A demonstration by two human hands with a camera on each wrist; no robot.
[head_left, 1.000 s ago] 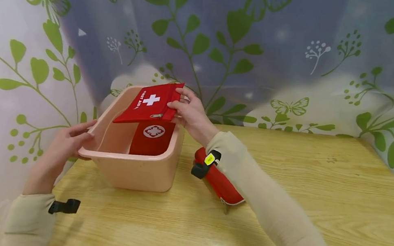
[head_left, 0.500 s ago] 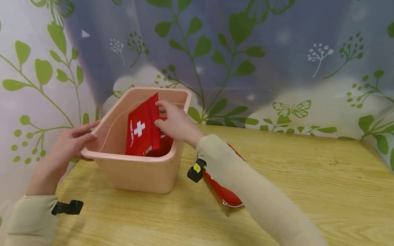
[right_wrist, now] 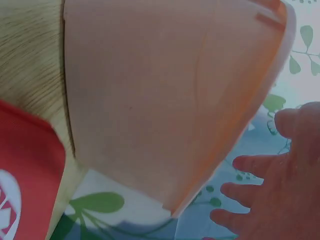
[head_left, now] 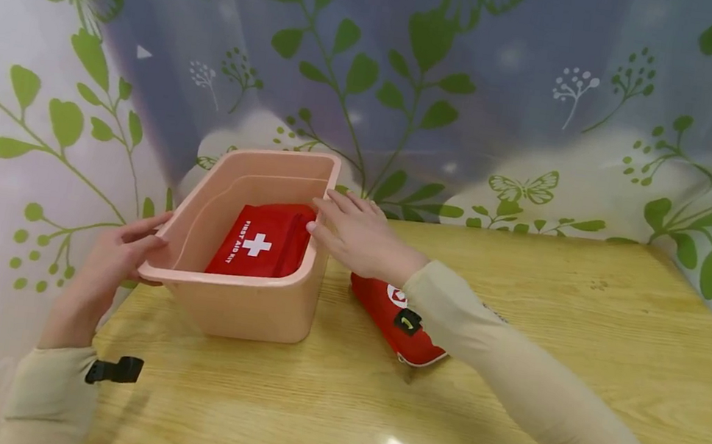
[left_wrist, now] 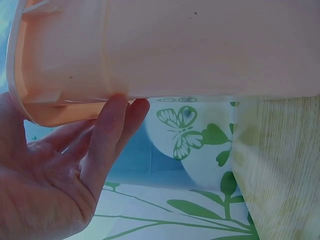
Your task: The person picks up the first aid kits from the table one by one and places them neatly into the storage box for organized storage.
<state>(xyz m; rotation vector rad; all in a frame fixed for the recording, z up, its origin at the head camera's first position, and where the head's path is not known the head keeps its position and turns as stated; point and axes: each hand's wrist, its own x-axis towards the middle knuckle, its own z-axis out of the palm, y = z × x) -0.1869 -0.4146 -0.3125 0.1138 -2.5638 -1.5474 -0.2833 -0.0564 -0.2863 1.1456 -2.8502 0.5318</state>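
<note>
A pink plastic bin (head_left: 258,314) stands at the left of the table. My left hand (head_left: 105,258) grips its rim at the left front corner; in the left wrist view the fingers (left_wrist: 107,130) curl under the rim. Inside the bin lies a flat red first aid pouch (head_left: 275,256) with a white cross and lettering facing up. My right hand (head_left: 367,238) is just beyond the bin's right rim, its fingers extended and spread with nothing in them. The right wrist view shows these fingertips (right_wrist: 245,165) beside the rim, outside the bin wall.
A second red zipped case (head_left: 378,313) with a white round emblem lies on the wooden table (head_left: 555,335) right of the bin, partly hidden by my right forearm. A leaf-patterned curtain (head_left: 508,122) hangs behind and at both sides.
My right hand has lowered the first aid pouch into the bin, let it go and drawn back to the right over the rim. My left hand keeps its grip on the bin.
</note>
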